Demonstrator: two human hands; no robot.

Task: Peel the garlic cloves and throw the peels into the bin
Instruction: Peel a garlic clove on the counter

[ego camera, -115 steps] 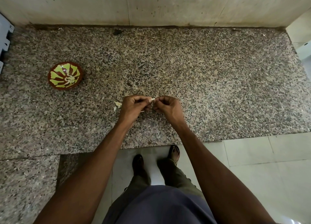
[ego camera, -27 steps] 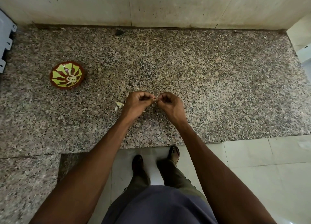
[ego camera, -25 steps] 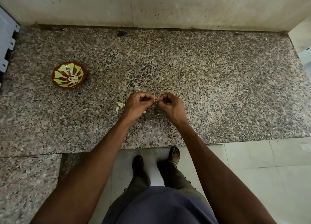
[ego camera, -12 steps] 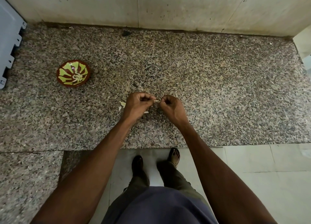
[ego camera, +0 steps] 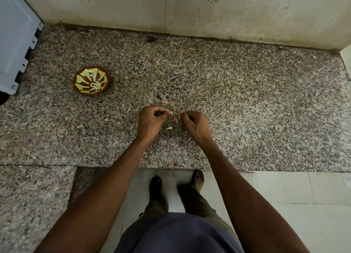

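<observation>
Left hand: the left hand [ego camera: 151,119] hovers over the middle of the desk [ego camera: 247,100], fingers curled in, its thumb and forefinger pinching a small pale bit at about [ego camera: 171,112] — the garlic clove [ego camera: 171,112], as far as can be told at this size.
Right hand: the right hand [ego camera: 195,123] sits just beside the left one, fingers likewise curled, pinching a pale scrap of peel [ego camera: 181,112] at its fingertips; the two hands are slightly apart, with the pale bits between them.
Loose peels: one pale flake [ego camera: 169,127] lies on the desk below the gap between the hands; another small flake [ego camera: 80,126] lies well to the left.
Bowl: a red-brown bowl [ego camera: 91,81] with a yellow-green petal pattern stands on the desk, well apart from the hands, up and to the left; pale pieces lie in its bottom — too small to name.
Desk: speckled granite, running to a pale tiled wall [ego camera: 209,9] at the back.
Left edge: a grey-white stepped panel [ego camera: 15,38] rises at the desk's left end.
Below: the person's legs and two feet [ego camera: 197,178] on a pale tiled floor [ego camera: 294,195].
</observation>
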